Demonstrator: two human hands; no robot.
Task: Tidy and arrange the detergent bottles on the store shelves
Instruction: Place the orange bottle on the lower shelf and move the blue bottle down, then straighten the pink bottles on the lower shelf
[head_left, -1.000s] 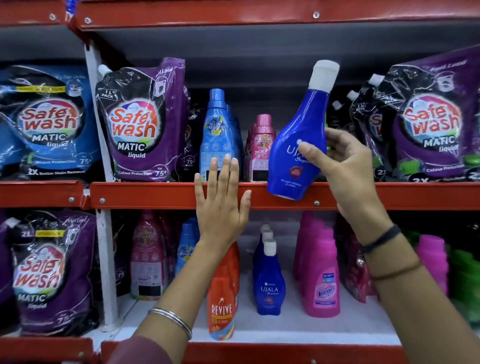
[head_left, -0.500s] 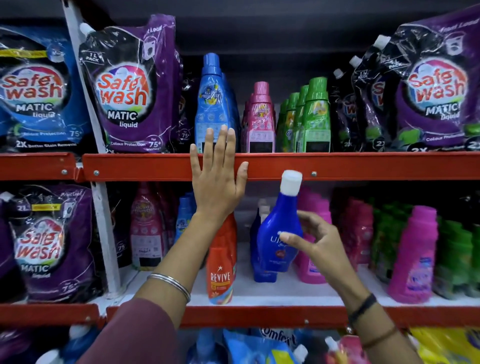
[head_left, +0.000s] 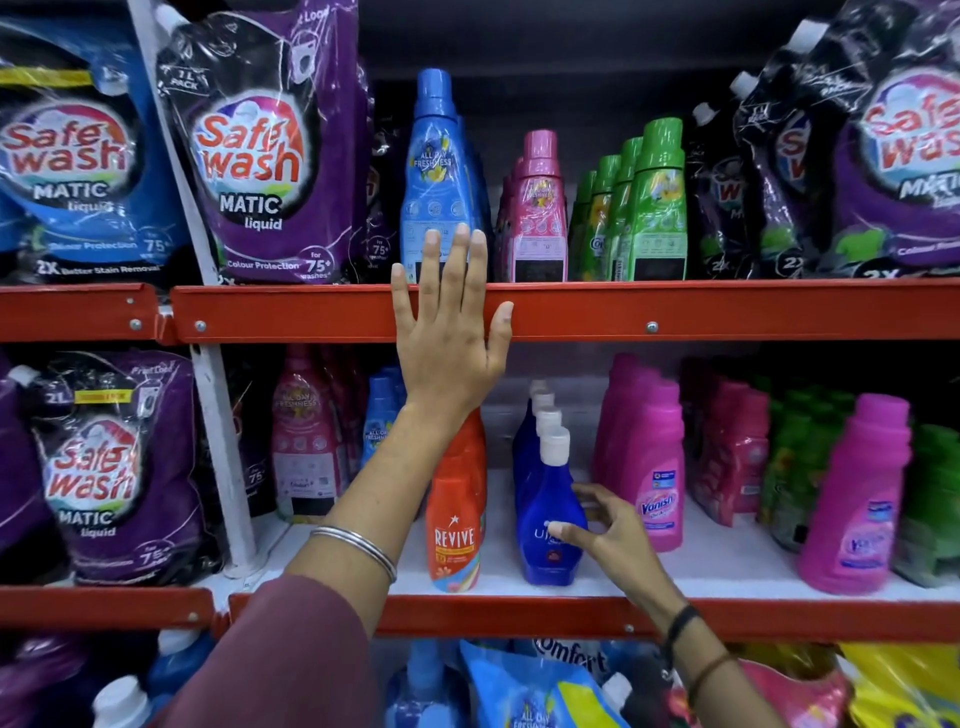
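A dark blue Ujala bottle with a white cap stands at the front of a row of like bottles on the middle shelf. My right hand grips its lower body, thumb across the label. My left hand lies flat with fingers spread against the red edge of the upper shelf, holding nothing. An orange Revive bottle stands just left of the blue row, and a pink Vanish bottle stands to its right.
The upper shelf carries purple Safe Wash pouches, a tall light blue bottle, pink bottles and green bottles. Another pink bottle and green ones stand at the middle shelf's right. Comfort pouches fill the shelf below.
My right hand brought the blue bottle down from the upper shelf level and set it upright at the front of the blue row. My left hand stayed on the shelf edge.
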